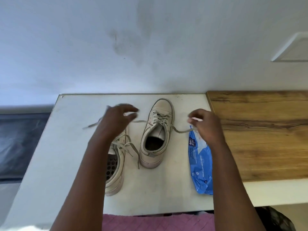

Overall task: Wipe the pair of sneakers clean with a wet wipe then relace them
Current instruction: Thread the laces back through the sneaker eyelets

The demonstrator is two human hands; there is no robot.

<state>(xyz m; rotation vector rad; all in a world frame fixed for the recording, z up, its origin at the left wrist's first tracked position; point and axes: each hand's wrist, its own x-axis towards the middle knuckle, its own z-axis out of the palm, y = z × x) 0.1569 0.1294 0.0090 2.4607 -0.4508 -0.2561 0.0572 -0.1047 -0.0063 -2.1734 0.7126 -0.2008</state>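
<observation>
Two beige sneakers stand on a white table [66, 164], toes toward the wall. The right sneaker [156, 130] is laced, and its two lace ends [180, 130] stretch out sideways. My left hand [115, 120] hovers over the toe of the left sneaker [115, 174], fingers curled around the left lace end. My right hand [205, 125] pinches the right lace end, just above the top of a blue wet wipe pack [200, 164]. The left sneaker's laces lie loose over its opening. My forearm hides its front part.
A wooden counter [260, 134] adjoins the table on the right, slightly higher. A pale wall rises right behind the table. A dark surface [20, 144] lies beyond the table's left edge. Pink fabric [156, 222] shows at the near edge.
</observation>
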